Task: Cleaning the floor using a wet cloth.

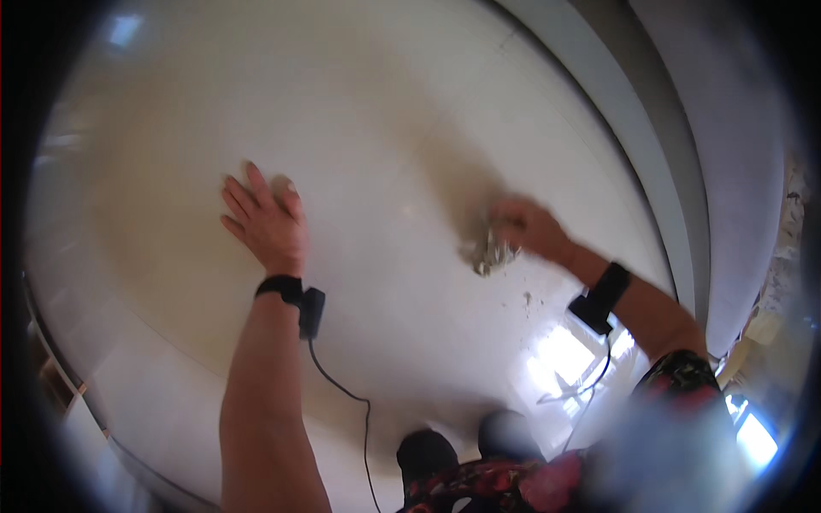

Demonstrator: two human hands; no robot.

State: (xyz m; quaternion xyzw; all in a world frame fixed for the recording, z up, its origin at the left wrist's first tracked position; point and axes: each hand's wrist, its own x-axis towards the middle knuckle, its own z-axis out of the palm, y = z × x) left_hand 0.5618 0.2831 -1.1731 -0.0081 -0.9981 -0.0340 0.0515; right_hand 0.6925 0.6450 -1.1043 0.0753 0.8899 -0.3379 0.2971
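Note:
My left hand is spread with its fingers apart over the pale, glossy floor, holding nothing. Whether its palm presses on the floor cannot be told. To the right, my right hand is blurred, with its fingers curled on a crumpled whitish wad, perhaps a rag, with dark patches. The wad is at floor level. Small dark crumbs lie on the floor just below that hand.
Curved by the lens, a grey upholstered-looking side runs along the right. My dark-clad knees are at the bottom. Each wrist wears a black strapped device trailing a thin cable. A bright window reflection glares on the floor.

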